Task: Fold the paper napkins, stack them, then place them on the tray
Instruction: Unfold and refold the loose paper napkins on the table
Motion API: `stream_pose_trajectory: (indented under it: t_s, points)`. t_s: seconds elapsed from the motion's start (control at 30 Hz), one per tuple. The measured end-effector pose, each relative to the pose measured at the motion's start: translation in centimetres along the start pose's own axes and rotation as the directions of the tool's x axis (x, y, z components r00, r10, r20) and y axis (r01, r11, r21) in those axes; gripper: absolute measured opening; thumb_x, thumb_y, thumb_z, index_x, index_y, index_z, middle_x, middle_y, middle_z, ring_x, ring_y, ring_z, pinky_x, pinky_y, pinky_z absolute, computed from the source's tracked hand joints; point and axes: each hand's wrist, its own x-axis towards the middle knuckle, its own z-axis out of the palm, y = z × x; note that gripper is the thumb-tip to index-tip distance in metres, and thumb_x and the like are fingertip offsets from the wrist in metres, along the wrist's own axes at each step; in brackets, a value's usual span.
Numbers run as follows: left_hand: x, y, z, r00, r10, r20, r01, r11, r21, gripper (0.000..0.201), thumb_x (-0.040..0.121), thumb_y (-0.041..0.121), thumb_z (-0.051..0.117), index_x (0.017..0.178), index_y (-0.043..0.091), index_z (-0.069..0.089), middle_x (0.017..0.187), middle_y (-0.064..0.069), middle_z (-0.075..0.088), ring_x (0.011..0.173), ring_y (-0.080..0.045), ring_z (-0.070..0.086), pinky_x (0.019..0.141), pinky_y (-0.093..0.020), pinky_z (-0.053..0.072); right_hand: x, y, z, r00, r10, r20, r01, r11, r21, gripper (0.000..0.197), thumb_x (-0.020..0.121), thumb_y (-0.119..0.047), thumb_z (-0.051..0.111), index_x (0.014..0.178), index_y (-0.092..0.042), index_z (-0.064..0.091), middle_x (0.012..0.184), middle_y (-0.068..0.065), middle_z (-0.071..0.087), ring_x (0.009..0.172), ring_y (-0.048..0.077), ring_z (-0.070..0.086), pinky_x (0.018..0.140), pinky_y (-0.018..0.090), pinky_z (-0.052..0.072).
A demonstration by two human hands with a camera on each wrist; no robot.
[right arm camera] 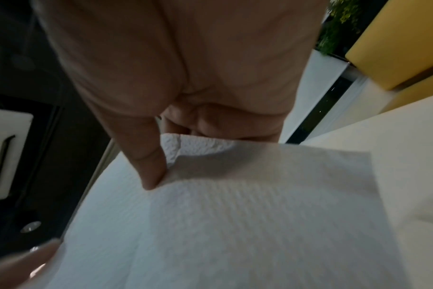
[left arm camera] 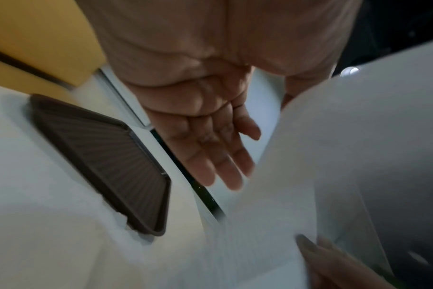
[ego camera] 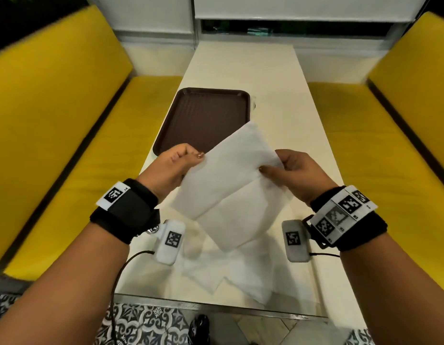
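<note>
napkin (right arm camera: 235,215): embossed matt paper | tray (ego camera: 203,118): ribbed brown plastic

We hold one napkin (ego camera: 231,170) up over the table (ego camera: 278,108), left hand (ego camera: 171,165) at its left edge, right hand (ego camera: 294,170) at its right. The tray (ego camera: 206,118) lies behind it, more napkins (ego camera: 231,275) beneath, benches (ego camera: 66,120) either side.

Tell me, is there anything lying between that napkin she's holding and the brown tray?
Nothing visible. The napkin is held in the air by the left hand and right hand, its far corner overlapping the tray's near edge in the head view. The tray looks bare.
</note>
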Motion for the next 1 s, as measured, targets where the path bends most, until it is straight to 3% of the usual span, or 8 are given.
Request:
stream_pose_trajectory:
  t_s: [0.07, 0.13, 0.2, 0.3, 0.4, 0.5, 0.63, 1.0]
  points:
    - [-0.4, -0.9, -0.3, 1.0, -0.018, -0.02, 0.017, 0.998, -0.06, 0.024, 0.087, 0.041, 0.063, 0.092, 0.017, 0.058, 0.077, 0.008, 0.065, 0.074, -0.011, 0.06, 0.063, -0.025, 0.05, -0.4, -0.2, -0.7, 0.997, -0.015, -0.073, 0.019, 0.998, 0.066, 0.017, 0.087, -0.022, 0.069, 0.099, -0.011, 0.071, 0.098, 0.012, 0.073, 0.092, 0.033, 0.069, 0.087, 0.056, 0.053]
    - [-0.6, -2.1, -0.1, 1.0, -0.017, -0.023, 0.014, 0.996, -0.088, 0.062, 0.062, 0.063, 0.075, 0.1, 0.017, 0.059, 0.091, 0.005, 0.067, 0.086, -0.012, 0.064, 0.076, -0.029, 0.055, -0.8, -0.4, -1.3, 0.99, -0.022, -0.138, 0.042, 0.989, 0.145, 0.019, 0.083, -0.025, 0.071, 0.097, -0.012, 0.071, 0.099, 0.013, 0.073, 0.095, 0.035, 0.068, 0.089, 0.057, 0.053]
    - [-0.9, -3.1, 0.9, 1.0, -0.027, 0.001, 0.027, 0.995, -0.095, 0.062, 0.051, 0.057, 0.084, 0.095, 0.021, 0.059, 0.092, -0.005, 0.064, 0.088, -0.017, 0.062, 0.089, -0.037, 0.05, -1.2, -0.6, -1.7, 0.982, -0.021, -0.186, 0.064, 0.972, 0.227, 0.024, 0.078, -0.027, 0.071, 0.096, -0.012, 0.071, 0.101, 0.014, 0.072, 0.098, 0.037, 0.067, 0.09, 0.057, 0.052]
    - [-1.0, -4.0, 3.0, 0.995, -0.039, 0.094, 0.05, 0.991, -0.121, 0.05, 0.069, 0.025, 0.077, 0.114, 0.02, 0.057, 0.107, 0.004, 0.07, 0.1, -0.013, 0.066, 0.095, -0.035, 0.047, -1.8, -0.6, -2.1, 0.978, -0.017, -0.209, 0.09, 0.933, 0.347, 0.024, 0.086, -0.014, 0.069, 0.106, -0.001, 0.067, 0.106, 0.019, 0.07, 0.101, 0.037, 0.066, 0.093, 0.053, 0.052]
    - [-0.9, -4.0, 5.0, 0.999, -0.003, 0.051, 0.009, 0.993, -0.121, 0.049, 0.078, 0.03, 0.074, 0.123, 0.019, 0.058, 0.122, 0.0, 0.067, 0.113, -0.017, 0.062, 0.101, -0.041, 0.047, -2.4, -0.4, -2.4, 0.977, -0.006, -0.215, 0.097, 0.906, 0.412, 0.023, 0.089, -0.007, 0.062, 0.11, 0.002, 0.064, 0.11, 0.019, 0.069, 0.103, 0.035, 0.066, 0.093, 0.046, 0.053]
    - [-0.5, -3.5, 5.7, 1.0, -0.003, -0.008, 0.002, 0.986, -0.166, 0.029, 0.088, 0.015, 0.065, 0.116, 0.009, 0.063, 0.115, -0.008, 0.069, 0.108, -0.026, 0.065, 0.098, -0.05, 0.048, -2.8, 0.5, -3.0, 0.973, 0.015, -0.23, 0.082, 0.909, 0.408, 0.025, 0.09, -0.006, 0.061, 0.113, 0.002, 0.063, 0.11, 0.017, 0.07, 0.104, 0.033, 0.067, 0.09, 0.043, 0.055]
    - [-0.1, -2.8, 5.5, 0.999, 0.046, 0.01, -0.042, 0.977, -0.208, 0.038, 0.089, 0.005, 0.059, 0.126, 0.009, 0.054, 0.122, -0.008, 0.066, 0.114, -0.027, 0.062, 0.096, -0.042, 0.05, -3.8, 1.8, -4.3, 0.98, 0.052, -0.194, 0.038, 0.9, 0.434, 0.021, 0.089, -0.002, 0.06, 0.11, -0.002, 0.063, 0.107, 0.013, 0.072, 0.098, 0.028, 0.069, 0.081, 0.036, 0.057]
    - [0.3, -2.1, 4.9, 0.997, 0.033, 0.071, -0.012, 0.962, -0.272, 0.029, 0.092, -0.005, 0.049, 0.1, 0.016, 0.068, 0.097, 0.0, 0.074, 0.09, -0.017, 0.069, 0.075, -0.026, 0.057, -4.7, 3.4, -5.6, 0.983, 0.015, -0.184, 0.079, 0.867, 0.493, 0.036, 0.086, 0.012, 0.054, 0.075, -0.014, 0.075, 0.087, 0.006, 0.073, 0.084, 0.019, 0.069, 0.076, 0.028, 0.057]
